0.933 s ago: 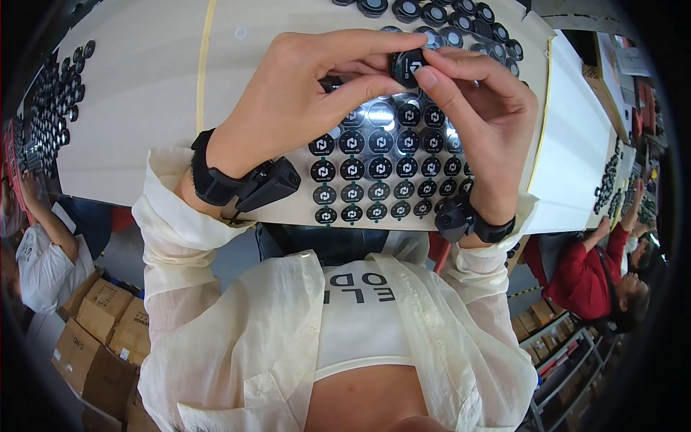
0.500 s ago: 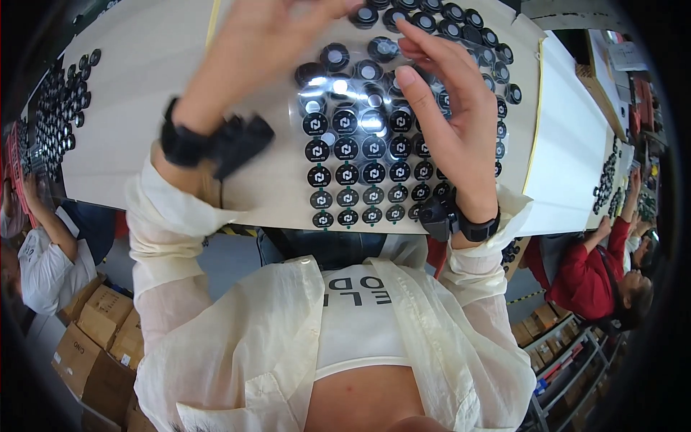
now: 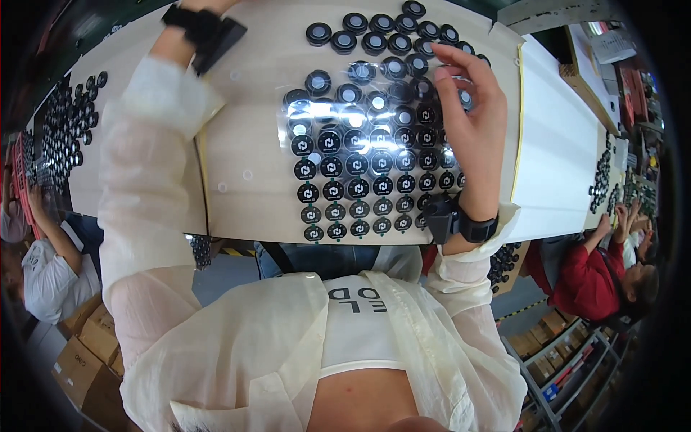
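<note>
Fingers (image 3: 458,57) of the right hand (image 3: 476,108) are held apart, with a gap seen between thumb and forefinger.

The right hand is positioned at the right side of the black discs (image 3: 305,169), which are laid in rows on the tan table (image 3: 245,144), white emblems facing up; contact cannot be confirmed. Part of the layout is covered by a glossy clear sheet (image 3: 352,115). Grey-centred black pieces (image 3: 373,43) are grouped beyond the rows. The left hand (image 3: 216,3) is cut off by the upper edge, so its finger state cannot be told.
</note>
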Demonstrator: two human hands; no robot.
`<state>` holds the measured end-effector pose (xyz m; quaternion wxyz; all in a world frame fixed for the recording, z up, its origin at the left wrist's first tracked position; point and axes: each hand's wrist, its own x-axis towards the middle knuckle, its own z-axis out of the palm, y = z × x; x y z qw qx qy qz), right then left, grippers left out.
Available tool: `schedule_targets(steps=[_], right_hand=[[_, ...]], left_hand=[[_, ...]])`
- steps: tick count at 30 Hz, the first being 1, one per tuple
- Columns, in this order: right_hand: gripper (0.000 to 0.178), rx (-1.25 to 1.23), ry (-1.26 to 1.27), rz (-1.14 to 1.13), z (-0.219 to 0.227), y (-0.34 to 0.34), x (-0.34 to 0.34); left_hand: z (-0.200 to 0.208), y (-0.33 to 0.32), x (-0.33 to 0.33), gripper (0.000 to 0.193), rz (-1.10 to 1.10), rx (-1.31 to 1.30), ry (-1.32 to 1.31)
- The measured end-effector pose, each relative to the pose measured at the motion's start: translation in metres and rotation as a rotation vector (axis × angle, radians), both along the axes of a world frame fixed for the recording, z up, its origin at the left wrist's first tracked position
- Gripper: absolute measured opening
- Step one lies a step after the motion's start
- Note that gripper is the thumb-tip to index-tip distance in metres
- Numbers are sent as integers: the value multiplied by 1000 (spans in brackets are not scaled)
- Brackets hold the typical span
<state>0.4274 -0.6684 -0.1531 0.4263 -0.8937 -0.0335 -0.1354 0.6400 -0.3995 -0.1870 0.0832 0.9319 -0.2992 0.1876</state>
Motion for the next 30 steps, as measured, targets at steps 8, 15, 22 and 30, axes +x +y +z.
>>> schedule_targets(steps=[8, 15, 22, 30], right_hand=[[22, -219, 239, 67, 6, -22, -9], [21, -351, 298, 228, 11, -31, -6], [19, -412, 446, 284, 14, -30, 20], [15, -427, 519, 621, 21, -33, 50]], left_hand=[[32, -25, -86, 33, -324, -69, 672], [31, -32, -114, 29, -331, -138, 436], [26, -82, -170, 36, -384, 84, 444], [4, -77, -170, 48, -529, -196, 203]])
